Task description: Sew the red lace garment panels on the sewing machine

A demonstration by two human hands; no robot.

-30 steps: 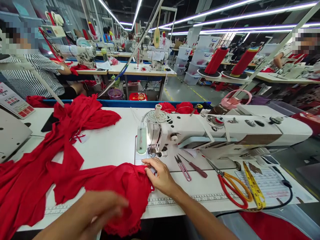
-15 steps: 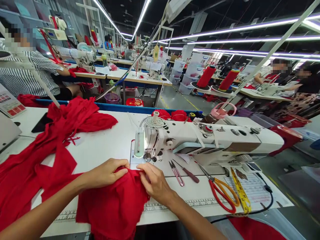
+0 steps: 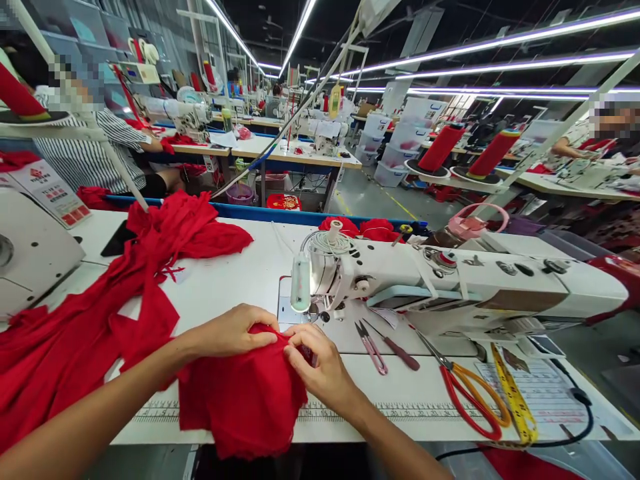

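Note:
A piece of red fabric lies bunched on the white sewing table and hangs over its front edge. My left hand presses on the fabric's top edge, fingers curled over it. My right hand pinches the same edge just to the right. Both hands sit directly in front of the needle area of the white sewing machine. More red fabric trails off to the left across the table.
Thread snips, a seam ripper, red-handled scissors and a yellow tape measure lie right of my hands. Another machine stands at the left. A person in a striped shirt sits behind. Red thread cones stand at the back right.
My left hand came up from the near edge onto the fabric beside my right hand. The fabric was gathered into a tighter bunch in front of the needle.

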